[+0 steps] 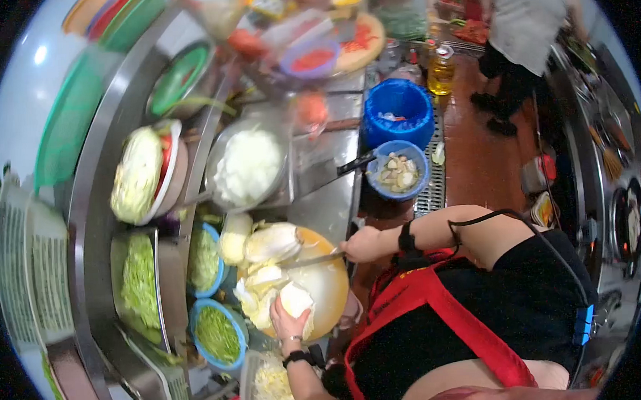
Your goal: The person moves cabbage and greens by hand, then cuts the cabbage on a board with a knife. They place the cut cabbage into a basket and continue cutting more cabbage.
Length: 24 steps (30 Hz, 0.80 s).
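Note:
My right hand (364, 244) is shut on a knife (310, 259) whose blade lies across the round yellow cutting board (331, 285), pointing left toward a napa cabbage piece (270, 242). My left hand (289, 322) presses down on a pale cabbage chunk (295, 299) at the board's near side. More cut cabbage pieces (256, 287) lie on the board between the two hands.
A metal bowl of chopped white vegetable (248, 167), a halved cabbage on a plate (139, 175), blue bowls of green shreds (217, 334), a clear tub of shredded cabbage (272, 389). A blue bucket (397, 113) and small blue bowl (399, 171) stand on the floor. Another person (526, 37) stands beyond.

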Available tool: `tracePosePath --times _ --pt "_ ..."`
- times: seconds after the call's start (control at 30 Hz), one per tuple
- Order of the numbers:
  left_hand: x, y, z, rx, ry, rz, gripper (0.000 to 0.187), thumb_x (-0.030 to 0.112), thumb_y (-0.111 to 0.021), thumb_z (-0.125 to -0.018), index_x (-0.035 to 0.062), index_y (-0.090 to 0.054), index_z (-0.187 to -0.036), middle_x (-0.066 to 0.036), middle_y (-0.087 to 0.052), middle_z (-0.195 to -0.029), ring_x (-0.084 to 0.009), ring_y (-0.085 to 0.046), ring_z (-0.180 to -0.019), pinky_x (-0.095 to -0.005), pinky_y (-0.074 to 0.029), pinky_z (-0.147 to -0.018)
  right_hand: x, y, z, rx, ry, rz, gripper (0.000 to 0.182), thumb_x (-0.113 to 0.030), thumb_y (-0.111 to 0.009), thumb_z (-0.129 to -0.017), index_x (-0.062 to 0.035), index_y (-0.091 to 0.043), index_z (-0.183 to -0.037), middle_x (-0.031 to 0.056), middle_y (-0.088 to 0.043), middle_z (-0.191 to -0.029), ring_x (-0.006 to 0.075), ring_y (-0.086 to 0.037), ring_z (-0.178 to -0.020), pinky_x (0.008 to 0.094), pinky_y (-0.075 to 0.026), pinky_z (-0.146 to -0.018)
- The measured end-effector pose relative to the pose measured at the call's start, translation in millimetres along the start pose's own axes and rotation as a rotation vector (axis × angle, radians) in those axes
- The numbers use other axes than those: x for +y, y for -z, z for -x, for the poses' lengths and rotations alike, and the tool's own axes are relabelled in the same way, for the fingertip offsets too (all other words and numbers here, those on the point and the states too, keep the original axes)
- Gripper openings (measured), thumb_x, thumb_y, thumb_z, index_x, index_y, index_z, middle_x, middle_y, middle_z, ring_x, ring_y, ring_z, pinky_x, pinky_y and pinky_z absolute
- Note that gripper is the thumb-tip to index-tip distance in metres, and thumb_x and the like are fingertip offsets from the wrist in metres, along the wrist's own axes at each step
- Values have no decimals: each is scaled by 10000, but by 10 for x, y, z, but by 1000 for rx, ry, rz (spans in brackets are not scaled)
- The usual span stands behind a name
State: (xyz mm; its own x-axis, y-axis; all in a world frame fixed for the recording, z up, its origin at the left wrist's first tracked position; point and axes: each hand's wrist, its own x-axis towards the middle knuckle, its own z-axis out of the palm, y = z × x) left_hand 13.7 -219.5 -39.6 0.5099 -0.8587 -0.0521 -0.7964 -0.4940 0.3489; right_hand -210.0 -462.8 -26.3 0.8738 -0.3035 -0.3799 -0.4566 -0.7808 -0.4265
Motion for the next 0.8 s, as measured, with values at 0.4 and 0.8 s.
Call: tracePosePath --times 0.4,0.8 --pt "60 -472 64 261 0 -122 872 292 -756 -590 16 -325 -1296 -218 -397 -1248 -386 -361 -1163 -452 -306 -982 101 -211 -63 228 98 -73 184 -196 -508 -769 -50 -576 -857 152 -633 -770 339 -622 -746 439 -494 -631" --pt "219 -563 -115 292 -42 -167 882 296 -754 -587 18 -319 -1302 -216 -412 -1236 -387 -377 -1151 -454 -317 -971 59 -287 -23 402 151 -10 119 -176 -553 -715 -86 -586 -787 102 -632 -703 300 -630 -663 408 -494 -546"
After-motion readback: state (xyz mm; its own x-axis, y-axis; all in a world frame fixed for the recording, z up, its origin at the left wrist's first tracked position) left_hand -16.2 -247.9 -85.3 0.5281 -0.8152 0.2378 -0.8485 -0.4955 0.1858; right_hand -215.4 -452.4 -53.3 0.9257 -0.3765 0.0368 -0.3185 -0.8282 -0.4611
